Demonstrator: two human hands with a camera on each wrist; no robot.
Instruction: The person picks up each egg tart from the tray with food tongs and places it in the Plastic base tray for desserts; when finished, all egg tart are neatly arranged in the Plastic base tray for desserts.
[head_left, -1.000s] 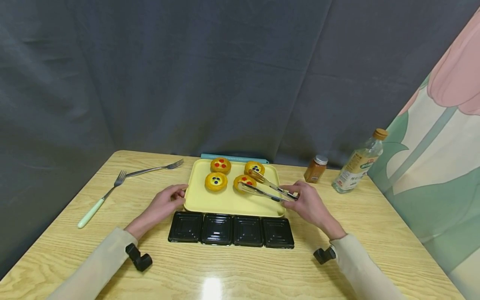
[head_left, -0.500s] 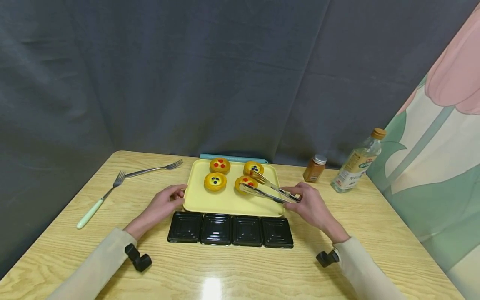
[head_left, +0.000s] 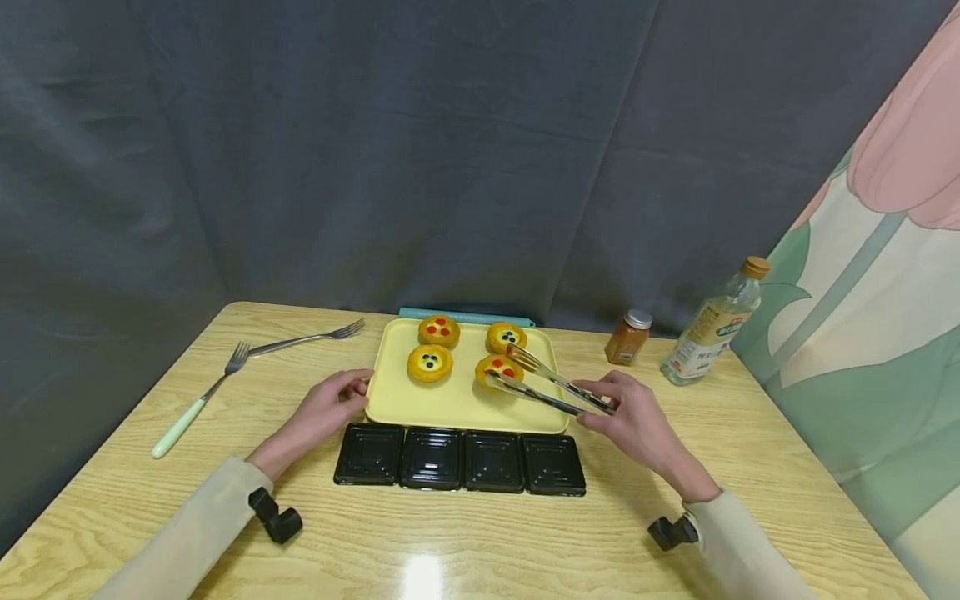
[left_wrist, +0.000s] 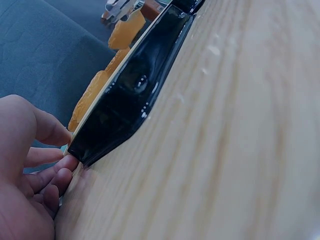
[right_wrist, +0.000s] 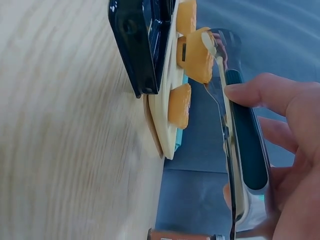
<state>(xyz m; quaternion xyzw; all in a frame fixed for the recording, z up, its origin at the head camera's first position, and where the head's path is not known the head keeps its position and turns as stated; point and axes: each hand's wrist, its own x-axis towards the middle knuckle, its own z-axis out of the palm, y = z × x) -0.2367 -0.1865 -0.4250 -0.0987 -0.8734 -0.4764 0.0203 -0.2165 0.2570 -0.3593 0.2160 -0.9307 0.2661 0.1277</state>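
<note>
My left hand [head_left: 328,408] holds the left edge of a pale yellow tray [head_left: 438,407], thumb and fingers pinching its rim in the left wrist view. My right hand [head_left: 633,417] grips metal tongs [right_wrist: 246,132] with dark handle inserts. The tongs' tips are around a red-dotted egg tart [head_left: 498,363] at the tray's near right; in the left wrist view this tart [left_wrist: 127,31] looks tilted and slightly raised. Also on the tray are a blue-dotted tart [head_left: 430,364], another red-dotted tart [head_left: 438,331] and another blue-dotted tart [head_left: 506,337].
Several black square containers [head_left: 432,458] stand in a row before the tray. Two forks lie left, one with a green handle [head_left: 178,427], one all metal [head_left: 300,339]. A spice jar [head_left: 628,340] and a bottle [head_left: 712,329] stand right. A teal rod [head_left: 468,317] lies behind.
My right hand and the tongs have shifted right and slightly nearer, and the red-dotted tart between the tips has moved a little right with them. The left hand stays at the tray's edge.
</note>
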